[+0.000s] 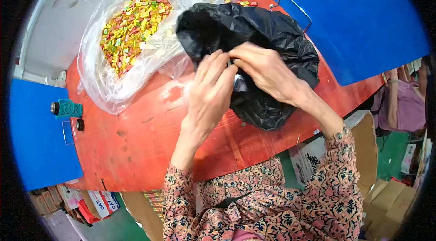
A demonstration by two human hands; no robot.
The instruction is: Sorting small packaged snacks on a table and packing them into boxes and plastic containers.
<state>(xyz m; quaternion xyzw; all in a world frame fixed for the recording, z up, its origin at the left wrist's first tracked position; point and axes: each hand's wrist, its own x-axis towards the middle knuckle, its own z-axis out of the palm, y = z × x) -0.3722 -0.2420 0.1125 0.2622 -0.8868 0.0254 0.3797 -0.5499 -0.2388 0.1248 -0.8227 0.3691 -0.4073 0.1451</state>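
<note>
A crumpled black plastic bag (254,36) lies on the red worn table (136,136). Both my hands work at its near side. My left hand (211,91) pinches the bag's edge with thumb and fingers. My right hand (265,70) lies over the bag and grips the same bunched edge, fingertips meeting the left hand's. A bit of shiny film shows between them. What is inside the bag is hidden.
A large clear plastic bag (113,77) holding several small red, yellow and green wrapped pieces (134,27) lies at the table's far left. Blue panels (354,14) flank the table. A teal-sleeved bottle (67,108) lies left. Cardboard boxes (381,195) stand on the floor right.
</note>
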